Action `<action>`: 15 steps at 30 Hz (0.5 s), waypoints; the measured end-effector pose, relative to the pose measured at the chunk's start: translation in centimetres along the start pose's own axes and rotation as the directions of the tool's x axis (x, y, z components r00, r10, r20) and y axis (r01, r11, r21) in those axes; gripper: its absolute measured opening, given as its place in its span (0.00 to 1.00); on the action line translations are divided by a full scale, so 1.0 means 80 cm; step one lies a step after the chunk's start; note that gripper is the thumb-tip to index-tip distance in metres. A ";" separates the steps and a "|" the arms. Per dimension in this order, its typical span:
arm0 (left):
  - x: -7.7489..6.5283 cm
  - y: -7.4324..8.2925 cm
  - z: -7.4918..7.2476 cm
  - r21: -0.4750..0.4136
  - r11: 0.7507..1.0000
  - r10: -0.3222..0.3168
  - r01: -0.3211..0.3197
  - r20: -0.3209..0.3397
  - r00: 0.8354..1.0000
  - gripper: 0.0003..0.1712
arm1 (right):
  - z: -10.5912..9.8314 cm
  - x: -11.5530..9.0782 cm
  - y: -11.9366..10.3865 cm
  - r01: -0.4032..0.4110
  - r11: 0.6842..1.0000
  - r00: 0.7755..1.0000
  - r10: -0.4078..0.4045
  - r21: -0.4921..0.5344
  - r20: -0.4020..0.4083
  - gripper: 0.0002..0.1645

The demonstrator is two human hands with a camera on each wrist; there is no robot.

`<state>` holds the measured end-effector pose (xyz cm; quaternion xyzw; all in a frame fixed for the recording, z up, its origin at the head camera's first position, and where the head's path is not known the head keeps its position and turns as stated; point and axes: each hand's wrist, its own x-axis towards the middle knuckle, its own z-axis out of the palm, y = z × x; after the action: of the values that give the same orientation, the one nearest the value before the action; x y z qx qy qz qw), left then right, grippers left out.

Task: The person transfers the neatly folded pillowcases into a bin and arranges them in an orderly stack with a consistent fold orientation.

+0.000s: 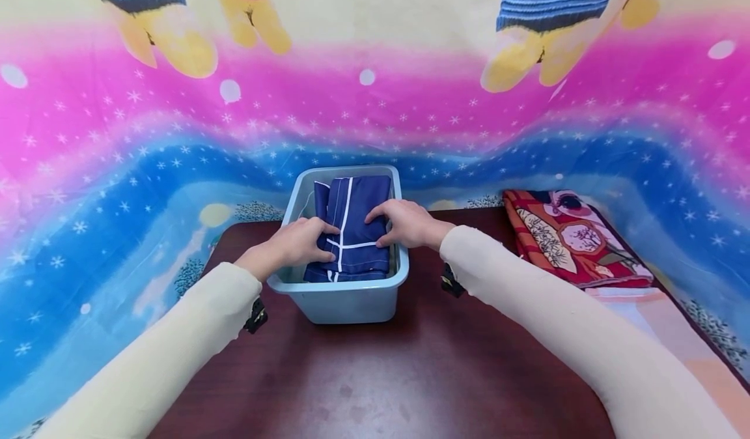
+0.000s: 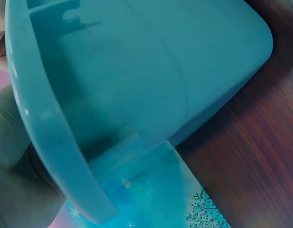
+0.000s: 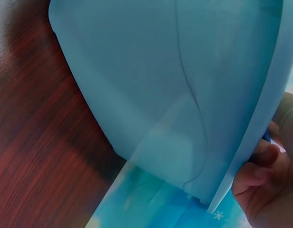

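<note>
Navy cloth point(image 1: 357, 229), folded and crossed by white stripes, lies inside the pale blue basin point(image 1: 354, 305) on the bench point(image 1: 375, 374) — left hand point(image 1: 301, 240) and right hand point(image 1: 407, 224) touch it; whether either grips, I cannot tell.

Home-like corner; exact room uncertain. Evidence, head view: snowflake-and-cartoon-print drape point(image 1: 363, 110), 12 o'clock; dark-red wood-grain table point(image 1: 351, 374), 6 o'clock; folded patterned red textile point(image 1: 577, 240), 3 o'clock.

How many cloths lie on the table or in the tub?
3: navy cloth in the tub; red patterned cloth, far right of the table; pale peach cloth in front of it, partly behind the right sleeve. Folds may hide more.
</note>
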<state>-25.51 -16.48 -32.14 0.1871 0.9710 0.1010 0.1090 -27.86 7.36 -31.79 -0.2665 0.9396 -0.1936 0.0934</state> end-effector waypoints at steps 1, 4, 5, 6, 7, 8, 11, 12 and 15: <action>0.001 0.000 0.000 0.001 1.000 0.000 0.000 0.000 1.000 0.34 | 0.000 0.000 0.000 -0.002 1.000 1.000 0.002 -0.002 0.000 0.31; 0.003 -0.001 0.001 0.001 1.000 0.007 -0.007 -0.001 1.000 0.34 | 0.000 0.001 0.000 -0.014 1.000 1.000 0.014 -0.012 0.000 0.31; 0.004 -0.001 0.001 -0.001 1.000 0.009 -0.009 -0.001 1.000 0.34 | -0.001 0.001 -0.001 -0.018 1.000 1.000 0.018 -0.017 -0.001 0.31; 0.004 -0.002 0.001 -0.004 1.000 0.008 -0.008 0.001 1.000 0.34 | -0.001 0.001 -0.001 -0.023 0.999 1.000 0.023 -0.023 -0.002 0.31; 0.005 -0.003 0.001 -0.004 1.000 0.009 -0.009 0.005 1.000 0.34 | -0.001 0.001 -0.002 -0.027 0.999 1.000 0.027 -0.030 0.001 0.31; 0.005 -0.003 0.002 -0.009 1.000 0.007 -0.007 0.010 1.000 0.34 | -0.001 0.001 -0.003 -0.030 0.999 1.000 0.030 -0.037 0.004 0.31; 0.005 -0.006 0.004 -0.027 1.000 0.001 -0.001 0.023 1.000 0.34 | -0.001 0.002 -0.005 -0.033 0.998 0.999 0.034 -0.055 0.016 0.31; 0.005 -0.008 0.005 -0.034 0.999 0.002 -0.001 0.025 1.000 0.33 | 0.000 0.002 -0.006 -0.033 0.998 0.999 0.034 -0.059 0.019 0.31; 0.006 -0.012 0.007 -0.053 0.999 0.009 -0.008 0.020 1.000 0.33 | 0.001 0.002 -0.008 -0.030 0.997 0.999 0.031 -0.071 0.020 0.31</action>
<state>-26.12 -17.08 -32.94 0.1893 0.9661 0.1253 0.1234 -27.69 6.78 -31.59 -0.2573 0.9488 -0.1559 0.0969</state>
